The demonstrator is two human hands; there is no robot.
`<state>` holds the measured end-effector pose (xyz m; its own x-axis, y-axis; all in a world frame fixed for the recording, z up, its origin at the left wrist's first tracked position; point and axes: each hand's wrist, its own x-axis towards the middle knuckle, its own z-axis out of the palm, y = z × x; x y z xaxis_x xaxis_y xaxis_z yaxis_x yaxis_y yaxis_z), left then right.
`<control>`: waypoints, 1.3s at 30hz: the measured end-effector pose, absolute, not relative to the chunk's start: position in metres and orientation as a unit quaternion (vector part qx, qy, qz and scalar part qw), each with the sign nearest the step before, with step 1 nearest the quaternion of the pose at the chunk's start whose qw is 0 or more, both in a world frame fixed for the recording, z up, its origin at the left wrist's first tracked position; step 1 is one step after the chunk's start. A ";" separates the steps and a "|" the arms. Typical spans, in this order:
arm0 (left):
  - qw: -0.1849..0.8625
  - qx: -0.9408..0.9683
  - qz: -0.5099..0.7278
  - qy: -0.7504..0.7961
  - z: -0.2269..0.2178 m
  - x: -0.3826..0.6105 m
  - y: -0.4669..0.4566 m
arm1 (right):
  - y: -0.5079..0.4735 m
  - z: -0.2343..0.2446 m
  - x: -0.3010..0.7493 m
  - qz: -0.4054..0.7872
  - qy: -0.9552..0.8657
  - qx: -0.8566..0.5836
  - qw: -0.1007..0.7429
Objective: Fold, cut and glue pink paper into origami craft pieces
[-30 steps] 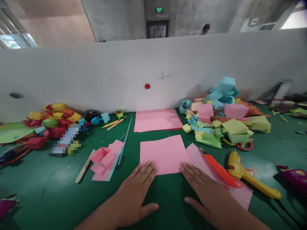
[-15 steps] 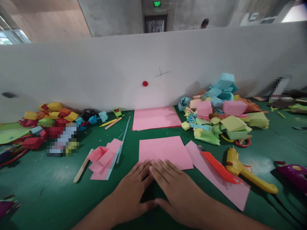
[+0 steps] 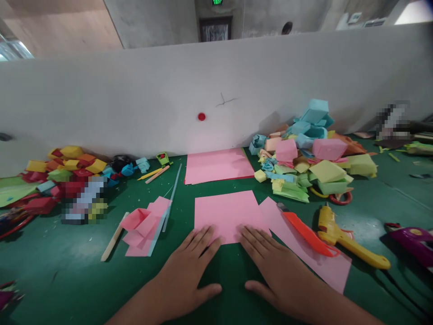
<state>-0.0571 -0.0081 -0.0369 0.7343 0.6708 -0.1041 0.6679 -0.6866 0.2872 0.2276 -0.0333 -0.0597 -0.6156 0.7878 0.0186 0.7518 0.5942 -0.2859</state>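
A pink sheet of paper point(image 3: 225, 212) lies flat on the green table in front of me. My left hand point(image 3: 189, 262) rests palm down with its fingertips on the sheet's near left edge. On the near right edge lie the fingertips of my right hand point(image 3: 267, 257), fingers stretched out. Both thumbs are spread away from the fingers, and a strip of bare table shows between the hands. Beyond the right hand a longer pink paper piece point(image 3: 333, 268) lies slanted, partly under an orange utility knife point(image 3: 307, 234).
A yellow glue gun point(image 3: 352, 248) lies at right beside a heap of folded paper shapes point(image 3: 318, 149). To the left are a folded pink paper piece point(image 3: 142, 225), a wooden stick point(image 3: 115, 237) and colourful paper shapes point(image 3: 71, 164). Stacked pink sheets point(image 3: 216, 164) lie against the white partition point(image 3: 135, 99).
My right hand has slid right along the sheet's near edge, away from my left hand. The hands were together before and are now apart. The view has shifted slightly.
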 end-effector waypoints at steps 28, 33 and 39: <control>0.084 0.927 0.041 0.363 -0.031 -0.050 -0.001 | -0.057 -0.067 0.269 -0.057 -0.856 -0.497 0.130; 0.085 0.921 0.102 0.366 -0.037 -0.047 0.008 | -0.039 -0.053 0.261 -0.044 -0.826 -0.545 0.135; 0.080 0.927 0.139 0.340 -0.040 -0.051 0.013 | -0.004 -0.042 0.253 -0.058 -0.828 -0.540 0.138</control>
<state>-0.0508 0.0135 -0.0402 0.7301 0.6526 0.2026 0.6084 -0.7558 0.2420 0.2525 -0.0041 -0.0425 -0.3779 0.8786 0.2920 0.9108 0.4095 -0.0532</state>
